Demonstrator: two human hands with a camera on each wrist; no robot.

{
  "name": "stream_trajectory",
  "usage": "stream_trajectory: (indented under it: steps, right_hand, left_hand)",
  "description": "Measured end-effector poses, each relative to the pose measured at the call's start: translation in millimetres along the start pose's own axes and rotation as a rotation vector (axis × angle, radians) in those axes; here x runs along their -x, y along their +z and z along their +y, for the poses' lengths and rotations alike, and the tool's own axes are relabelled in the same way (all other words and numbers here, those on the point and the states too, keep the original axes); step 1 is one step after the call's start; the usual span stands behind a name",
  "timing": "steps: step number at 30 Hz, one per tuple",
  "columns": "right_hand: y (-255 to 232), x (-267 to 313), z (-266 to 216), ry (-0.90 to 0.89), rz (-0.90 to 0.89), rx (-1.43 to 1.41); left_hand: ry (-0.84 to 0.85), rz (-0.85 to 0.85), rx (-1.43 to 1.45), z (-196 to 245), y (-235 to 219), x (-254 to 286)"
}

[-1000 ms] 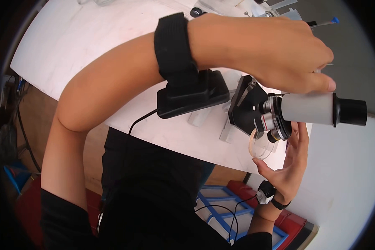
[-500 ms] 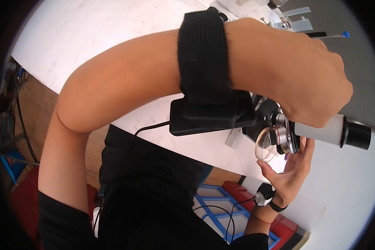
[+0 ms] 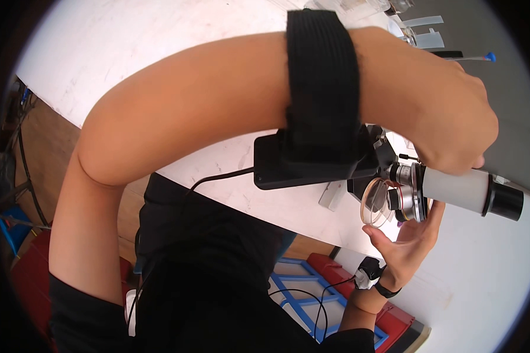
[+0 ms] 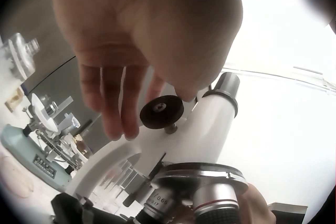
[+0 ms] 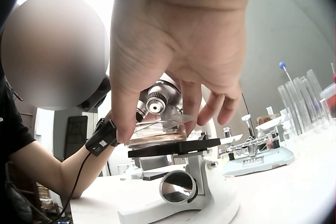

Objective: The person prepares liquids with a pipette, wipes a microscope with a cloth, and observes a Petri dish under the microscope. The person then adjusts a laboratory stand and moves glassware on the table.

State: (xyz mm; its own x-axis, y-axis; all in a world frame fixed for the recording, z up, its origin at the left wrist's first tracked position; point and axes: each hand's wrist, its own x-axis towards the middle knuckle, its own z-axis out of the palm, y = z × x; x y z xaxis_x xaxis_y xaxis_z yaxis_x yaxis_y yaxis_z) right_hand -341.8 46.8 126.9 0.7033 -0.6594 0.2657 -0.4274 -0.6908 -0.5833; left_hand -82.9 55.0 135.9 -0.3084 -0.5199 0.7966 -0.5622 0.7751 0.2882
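Note:
The left hand [image 3: 447, 112] reaches over the white microscope tube [image 3: 456, 189]. In the left wrist view, the left hand [image 4: 142, 40] has its thumb and index finger at the rim of a black focus knob [image 4: 161, 112], its other fingers extended beside it. The right hand [image 3: 409, 244] holds a clear round dish [image 3: 376, 203] beside the objectives. In the right wrist view, the right hand [image 5: 178, 50] grips the dish [image 5: 157, 139] between thumb and fingers, just over the black stage [image 5: 173, 148] and below the objective [image 5: 156, 103].
A pale green balance [image 5: 260, 161] and upright test tubes [image 5: 304, 100] stand beyond the microscope on the white table [image 3: 229, 200]. Below the table edge are blue-framed panels [image 3: 312, 282]. A black cable runs from the left wrist camera.
The left hand and forearm have moved right and lower over the microscope tube. The view has shifted, with the microscope lower and farther right. The right hand still holds the dish.

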Motion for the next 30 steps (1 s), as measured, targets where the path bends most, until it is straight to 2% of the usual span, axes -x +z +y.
stream_trajectory:
  steps: [3,10,12,16,18,19,21,22,27,28,30]
  right_hand:
    - [-2,1,2,-0.032,0.007,0.014]
    - [-1,0,-2,0.002,0.019,0.001]
    - [0,-1,-3,0.017,0.005,0.013]
    - [-1,-2,-5,0.013,0.009,0.009]
    - [-1,-3,-6,0.010,0.022,0.013]
    - [0,-3,-6,0.017,0.030,0.026]
    - [0,-2,-5,0.026,0.038,0.039]
    - [0,-2,-5,0.029,0.037,0.036]
    - [-3,-1,-2,0.026,0.039,0.012]
    - [-3,-1,-4,0.035,0.042,0.005]
    - [-1,0,-5,0.042,0.043,0.000]
  left_hand:
    - [-0.089,-0.315,0.158,5,-20,-10]
    - [-0.041,-0.162,0.132,5,-7,-1]
    - [-0.051,0.032,0.055,7,7,10]
    - [-0.088,0.064,-0.092,7,27,-1]
    - [-0.080,0.170,-0.148,1,32,-5]
    - [-0.080,0.171,-0.146,-3,35,-5]
    - [-0.084,0.199,0.045,-3,28,-5]
    - [-0.084,0.198,0.046,-2,25,-9]
    - [-0.181,-0.215,0.001,7,7,-36]
    - [-0.181,-0.213,0.003,7,7,-33]
    - [-0.100,-0.084,0.002,7,9,-15]
